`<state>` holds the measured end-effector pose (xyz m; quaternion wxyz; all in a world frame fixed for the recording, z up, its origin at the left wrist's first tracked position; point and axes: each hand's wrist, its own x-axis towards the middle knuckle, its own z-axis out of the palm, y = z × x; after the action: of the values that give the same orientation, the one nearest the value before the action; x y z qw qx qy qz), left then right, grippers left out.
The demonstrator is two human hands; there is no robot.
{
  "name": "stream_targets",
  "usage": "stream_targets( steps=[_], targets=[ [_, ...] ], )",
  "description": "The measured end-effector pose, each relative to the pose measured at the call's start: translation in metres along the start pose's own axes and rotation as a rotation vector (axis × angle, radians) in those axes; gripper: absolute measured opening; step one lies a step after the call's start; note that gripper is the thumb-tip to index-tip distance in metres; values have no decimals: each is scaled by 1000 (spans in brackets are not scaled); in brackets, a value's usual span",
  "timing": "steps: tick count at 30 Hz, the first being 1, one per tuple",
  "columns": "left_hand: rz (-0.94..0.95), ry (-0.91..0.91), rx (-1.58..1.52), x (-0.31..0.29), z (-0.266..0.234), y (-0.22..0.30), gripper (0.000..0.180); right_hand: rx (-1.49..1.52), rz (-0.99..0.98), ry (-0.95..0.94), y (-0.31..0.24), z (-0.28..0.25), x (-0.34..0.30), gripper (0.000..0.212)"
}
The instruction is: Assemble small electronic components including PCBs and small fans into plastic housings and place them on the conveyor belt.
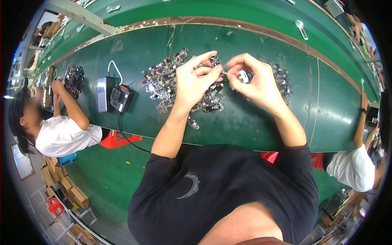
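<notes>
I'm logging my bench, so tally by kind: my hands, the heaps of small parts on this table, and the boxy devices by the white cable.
Hands: 2 (left hand, right hand)
Heaps: 3 (left heap, middle heap, right heap)
Devices: 2 (silver box, black box)
Total: 7

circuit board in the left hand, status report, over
Left hand gripping small circuit board. Right hand curled close by, white piece within its curl, grip unclear. Board heap crowding table below.
</notes>
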<state>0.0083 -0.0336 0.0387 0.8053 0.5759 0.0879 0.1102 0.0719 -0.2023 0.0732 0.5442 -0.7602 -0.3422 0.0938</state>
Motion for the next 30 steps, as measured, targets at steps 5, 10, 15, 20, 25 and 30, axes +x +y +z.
stream_targets(
  steps=[5,10,15,20,25,30],
  targets=[
    [14,-6,118,-2,-1,1,38,-82,6,-6,0,2,-1,24],
    [65,9,191,-3,-1,-1,36,-137,-78,11,0,6,-1,23],
    [114,3,219,-6,2,-4,35,-169,-96,19,1,5,1,20],
    [46,-1,302,-9,6,1,33,-129,-115,-39,6,3,3,18],
    [51,-6,295,-13,7,5,32,-93,-134,-76,11,1,5,18],
    [32,-11,222,-14,7,7,31,-74,-160,-120,12,0,5,17]
  ],
)
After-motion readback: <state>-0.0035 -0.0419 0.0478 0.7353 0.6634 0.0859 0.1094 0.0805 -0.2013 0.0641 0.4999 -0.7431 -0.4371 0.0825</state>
